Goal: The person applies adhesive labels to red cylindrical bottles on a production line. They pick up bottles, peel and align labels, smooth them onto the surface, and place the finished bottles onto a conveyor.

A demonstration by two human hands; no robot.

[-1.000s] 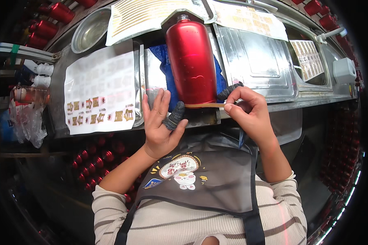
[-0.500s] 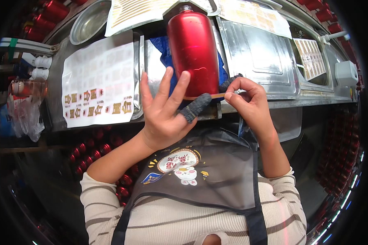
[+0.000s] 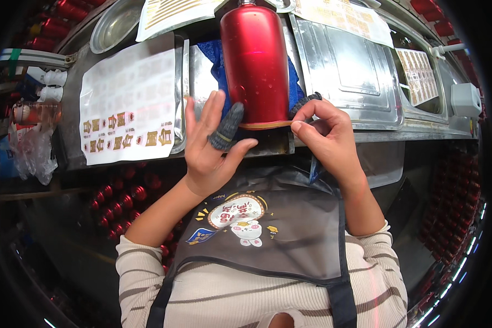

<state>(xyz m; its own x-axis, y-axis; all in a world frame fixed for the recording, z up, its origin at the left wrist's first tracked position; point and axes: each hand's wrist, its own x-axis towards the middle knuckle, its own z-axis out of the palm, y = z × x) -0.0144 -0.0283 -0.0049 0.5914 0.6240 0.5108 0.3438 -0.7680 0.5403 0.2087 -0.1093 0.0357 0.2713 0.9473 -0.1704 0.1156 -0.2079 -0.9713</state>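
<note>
Bottle (image 3: 255, 65), glossy red, lying on its side over blue cloth (image 3: 216, 61) on the counter (image 3: 377, 138), neck pointing away from me, base toward my apron (image 3: 290, 229). Thin gold-brown strip (image 3: 268, 126) runs along the rim of that base, its right end sticking out past the bottle. Right hand (image 3: 328, 134): thumb and index pinched together on that loose end; dark knitted sleeve (image 3: 309, 103) on one finger, close to the bottle's right side. Left hand (image 3: 205, 147): spread, fingers up and apart, grasping nothing, at the bottle's lower left; its index wears a grey knitted cover (image 3: 226, 128) right by the red wall, and I cannot tell whether it touches. My two hands stand apart, the base and strip between them. Left of the bottle, a white sheet (image 3: 128, 109) with gold and red printed figures in its lower rows. To the right, a flat metal tray (image 3: 350, 76); beyond it, a patterned sheet (image 3: 415, 76) beside a white container (image 3: 467, 99). Round metal basin (image 3: 116, 28) at upper left. Below the counter, many red bottles (image 3: 117, 202) grouped in shadow.
</note>
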